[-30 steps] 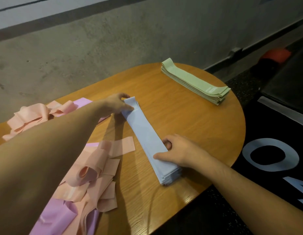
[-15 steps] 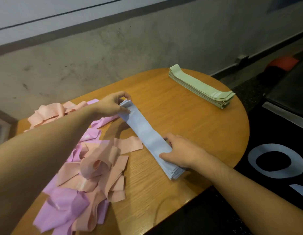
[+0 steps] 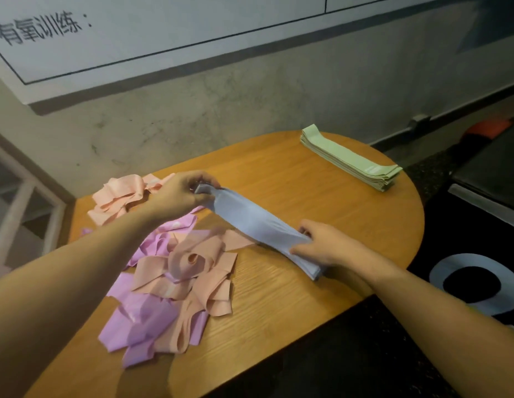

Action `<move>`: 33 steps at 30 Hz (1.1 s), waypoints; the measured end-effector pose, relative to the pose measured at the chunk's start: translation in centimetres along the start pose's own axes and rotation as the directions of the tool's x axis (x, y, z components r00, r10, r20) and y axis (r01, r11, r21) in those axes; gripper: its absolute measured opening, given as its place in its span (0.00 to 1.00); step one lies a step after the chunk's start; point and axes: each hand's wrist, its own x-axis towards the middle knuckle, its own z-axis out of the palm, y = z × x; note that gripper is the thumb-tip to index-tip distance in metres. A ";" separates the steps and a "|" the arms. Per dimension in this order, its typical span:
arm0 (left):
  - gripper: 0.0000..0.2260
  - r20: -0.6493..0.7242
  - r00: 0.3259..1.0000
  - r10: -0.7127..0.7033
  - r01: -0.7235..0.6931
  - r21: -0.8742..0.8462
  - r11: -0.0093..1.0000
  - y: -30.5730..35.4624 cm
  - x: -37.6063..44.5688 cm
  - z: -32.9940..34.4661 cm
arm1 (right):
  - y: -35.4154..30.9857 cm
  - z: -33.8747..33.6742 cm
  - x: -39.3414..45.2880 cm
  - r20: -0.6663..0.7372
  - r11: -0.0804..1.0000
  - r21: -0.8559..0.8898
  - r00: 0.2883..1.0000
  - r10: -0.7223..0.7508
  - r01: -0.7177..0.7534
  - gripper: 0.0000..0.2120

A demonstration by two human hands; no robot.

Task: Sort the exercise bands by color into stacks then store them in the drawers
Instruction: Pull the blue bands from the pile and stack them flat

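Both hands are gripping the blue stack (image 3: 258, 228) of bands, one at each end. The left hand (image 3: 182, 193) is closing its fingers and thumb round the far end, which is bunching and rising off the bench (image 3: 322, 222). The right hand (image 3: 322, 245) is curling its fingers over the near end, thumb along the side, while that end is lying low near the front edge of the bench. Holding both ends is judged to be keeping the layers together and squared so the stack can be lifted or shifted as one piece.

Blue sorting is appearing complete; no loose blue band is showing elsewhere. A green stack (image 3: 350, 159) is lying flat and tidy at the far right of the bench, well apart from the hands. Left of the blue stack, a loose heap of peach bands (image 3: 192, 262) and pink bands (image 3: 143, 320) is lying tangled and unsorted, with a second peach clump (image 3: 118, 196) sitting further back beyond the left wrist. One peach strip is reaching just beside, possibly under, the blue stack, and could be dragged along if the stack is moved.

No drawers are identifiable; a pale frame (image 3: 26, 202) is standing at the left edge, its purpose uncertain. Storage is judged still outstanding.
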 end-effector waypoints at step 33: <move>0.26 0.103 0.952 0.287 -0.305 0.372 0.877 -2.2 -6.5 11.1 | 12.7 -5.1 0.5 -0.112 0.726 -0.647 0.914 -0.391 0.231 0.27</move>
